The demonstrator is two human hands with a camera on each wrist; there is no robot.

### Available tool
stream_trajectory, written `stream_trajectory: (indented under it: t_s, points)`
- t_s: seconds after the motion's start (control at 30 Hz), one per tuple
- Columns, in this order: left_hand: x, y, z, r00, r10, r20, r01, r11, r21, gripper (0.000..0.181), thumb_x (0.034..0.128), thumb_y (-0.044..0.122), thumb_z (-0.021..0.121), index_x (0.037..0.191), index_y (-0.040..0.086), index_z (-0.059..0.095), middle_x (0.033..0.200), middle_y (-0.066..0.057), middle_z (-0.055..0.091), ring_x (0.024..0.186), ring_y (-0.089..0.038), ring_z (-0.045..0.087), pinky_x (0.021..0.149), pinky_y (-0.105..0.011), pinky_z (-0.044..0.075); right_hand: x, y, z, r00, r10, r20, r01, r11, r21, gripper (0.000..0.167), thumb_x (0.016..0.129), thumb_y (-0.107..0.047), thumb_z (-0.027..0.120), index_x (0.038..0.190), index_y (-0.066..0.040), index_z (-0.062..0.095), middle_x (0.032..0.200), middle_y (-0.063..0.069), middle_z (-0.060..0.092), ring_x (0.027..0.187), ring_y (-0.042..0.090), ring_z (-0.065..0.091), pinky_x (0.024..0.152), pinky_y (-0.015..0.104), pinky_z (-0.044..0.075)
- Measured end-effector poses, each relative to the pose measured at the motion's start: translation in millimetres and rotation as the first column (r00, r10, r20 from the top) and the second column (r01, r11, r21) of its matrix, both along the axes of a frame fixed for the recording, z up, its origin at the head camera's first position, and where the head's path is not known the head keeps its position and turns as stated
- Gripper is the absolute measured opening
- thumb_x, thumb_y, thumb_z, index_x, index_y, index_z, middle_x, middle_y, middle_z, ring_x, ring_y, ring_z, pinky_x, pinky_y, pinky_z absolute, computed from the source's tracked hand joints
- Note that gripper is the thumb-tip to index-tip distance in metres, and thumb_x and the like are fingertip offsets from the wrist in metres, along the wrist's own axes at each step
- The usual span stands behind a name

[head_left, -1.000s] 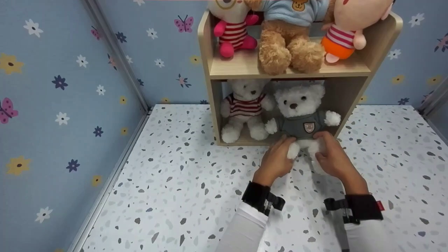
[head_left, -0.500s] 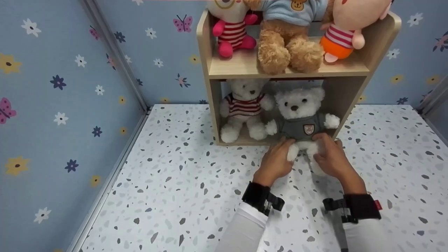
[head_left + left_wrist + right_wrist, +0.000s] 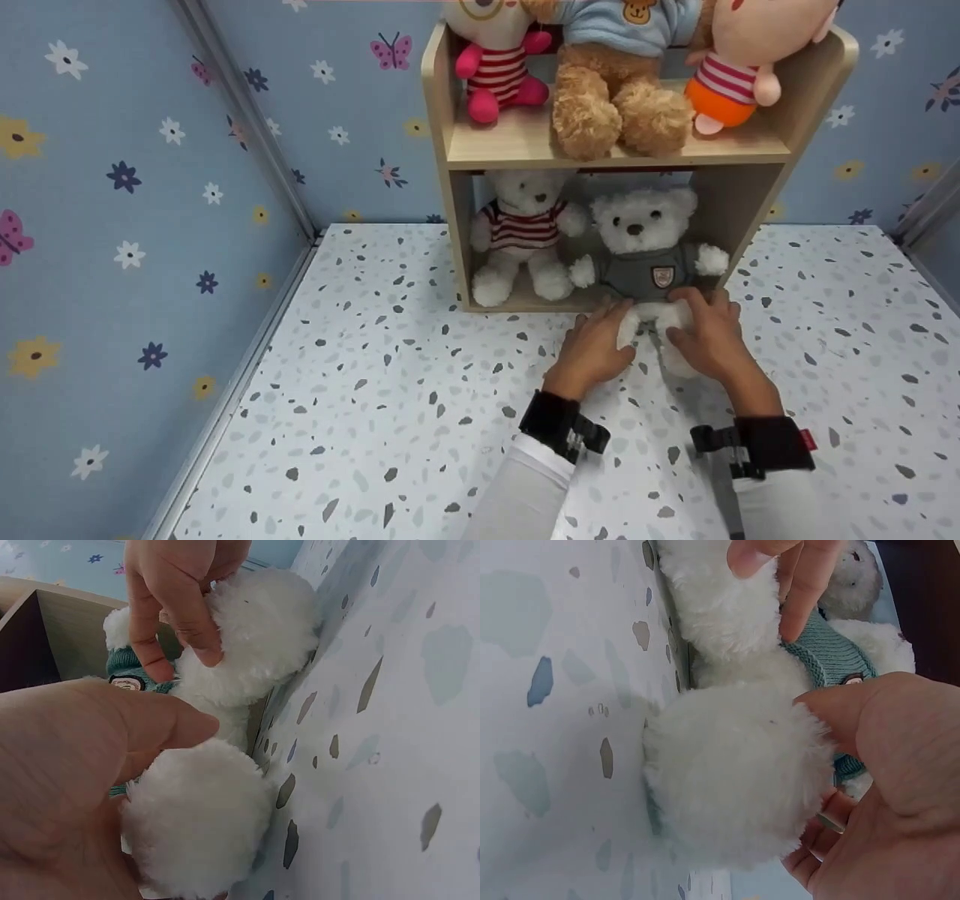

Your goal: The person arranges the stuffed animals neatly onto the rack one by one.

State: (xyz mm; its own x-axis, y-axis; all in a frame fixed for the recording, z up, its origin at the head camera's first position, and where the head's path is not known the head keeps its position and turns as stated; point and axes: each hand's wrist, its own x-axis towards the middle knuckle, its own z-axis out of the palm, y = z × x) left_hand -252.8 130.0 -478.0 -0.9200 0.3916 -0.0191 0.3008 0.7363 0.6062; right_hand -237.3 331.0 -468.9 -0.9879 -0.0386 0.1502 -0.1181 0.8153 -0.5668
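A white teddy bear (image 3: 649, 262) in a dark grey-green knitted top with a badge sits in the lower right of the shelf, its legs reaching out over the front edge. My left hand (image 3: 596, 349) holds the leg on the left, thumb across the fur. The other leg is held by my right hand (image 3: 709, 334), fingers along its outer side. The left wrist view shows a fluffy foot (image 3: 199, 821) beside my left thumb. In the right wrist view, the other foot (image 3: 735, 772) lies between my right thumb and fingers. Some fingertips are hidden by fur.
Beside it in the wooden shelf (image 3: 750, 225) sits another white bear (image 3: 525, 225) in a striped top. Above are a pink-limbed striped doll (image 3: 499, 75), a brown bear (image 3: 622, 82) and an orange-bottomed doll (image 3: 727, 90). The speckled white surface (image 3: 360, 390) extends in front.
The grey-topped bear's head has sunk slightly. My left thumb has shifted along the leg, and my right fingers have spread a little outward. Both hands stay at the legs.
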Motion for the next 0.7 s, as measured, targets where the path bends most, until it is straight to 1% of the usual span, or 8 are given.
stream_trajectory:
  t_s: [0.13, 0.23, 0.33, 0.43, 0.53, 0.7]
  points:
    - [0.2, 2.6, -1.3, 1.0, 0.017, -0.003, -0.017, 1.0, -0.005, 0.074, 0.0962, 0.037, 0.068, 0.16, 0.035, 0.032, 0.17, -0.003, 0.025, 0.151, -0.041, 0.034, 0.119, -0.055, 0.037, 0.5, 0.6, 1.9, 1.0, -0.008, 0.008, 0.008, 1.0, 0.029, 0.046, 0.096, -0.012, 0.064, 0.138, -0.007, 0.048, 0.119, 0.033, 0.046, 0.112, 0.049, 0.038, 0.087, 0.061, 0.036]
    - [-0.3, 4.3, -2.1, 0.999, 0.034, -0.003, -0.035, 0.999, -0.023, 0.074, 0.0958, 0.041, 0.068, 0.16, 0.039, 0.031, 0.171, 0.0, 0.024, 0.154, -0.038, 0.028, 0.12, -0.057, 0.033, 0.2, 1.2, 3.2, 1.0, 0.0, 0.017, 0.0, 0.999, 0.041, 0.045, 0.097, -0.012, 0.063, 0.139, -0.006, 0.049, 0.108, 0.028, 0.052, 0.104, 0.044, 0.045, 0.082, 0.057, 0.037]
    - [-0.6, 4.9, -2.4, 0.998, 0.055, -0.001, -0.055, 0.997, -0.046, 0.076, 0.0942, 0.044, 0.069, 0.159, 0.043, 0.029, 0.172, 0.004, 0.02, 0.156, -0.036, 0.024, 0.119, -0.059, 0.033, -0.7, 1.7, 3.9, 1.0, 0.018, 0.015, -0.018, 0.999, 0.042, 0.045, 0.097, -0.012, 0.063, 0.139, -0.004, 0.05, 0.103, 0.025, 0.056, 0.094, 0.04, 0.051, 0.077, 0.053, 0.04]
    - [-0.6, 5.3, -1.8, 0.998, 0.067, -0.013, -0.067, 0.995, -0.069, 0.078, 0.0923, 0.047, 0.071, 0.158, 0.045, 0.03, 0.172, 0.006, 0.019, 0.155, -0.037, 0.022, 0.117, -0.061, 0.034, -1.6, 2.1, 4.1, 1.0, 0.03, -0.001, -0.029, 0.999, 0.04, 0.045, 0.096, -0.01, 0.063, 0.139, -0.003, 0.052, 0.101, 0.024, 0.06, 0.088, 0.037, 0.057, 0.074, 0.051, 0.042]
    - [-0.8, 6.0, -0.9, 0.997, 0.066, -0.047, -0.07, 0.993, -0.092, 0.078, 0.0908, 0.05, 0.072, 0.158, 0.044, 0.032, 0.171, 0.006, 0.022, 0.153, -0.035, 0.025, 0.116, -0.058, 0.035, -2.0, 2.2, 4.2, 0.999, 0.031, -0.017, -0.03, 0.999, 0.04, 0.044, 0.095, -0.01, 0.064, 0.137, -0.003, 0.053, 0.1, 0.023, 0.063, 0.088, 0.037, 0.06, 0.074, 0.052, 0.044]
    - [-2.1, 7.7, -0.1, 0.993, 0.051, -0.108, -0.063, 0.992, -0.114, 0.075, 0.0904, 0.049, 0.073, 0.156, 0.038, 0.04, 0.165, 0.002, 0.035, 0.148, -0.03, 0.033, 0.116, -0.052, 0.035, -0.4, 1.9, 5.1, 1.0, 0.024, -0.003, -0.023, 0.998, 0.051, 0.046, 0.096, -0.013, 0.063, 0.14, -0.004, 0.052, 0.105, 0.025, 0.064, 0.098, 0.043, 0.059, 0.081, 0.059, 0.043]
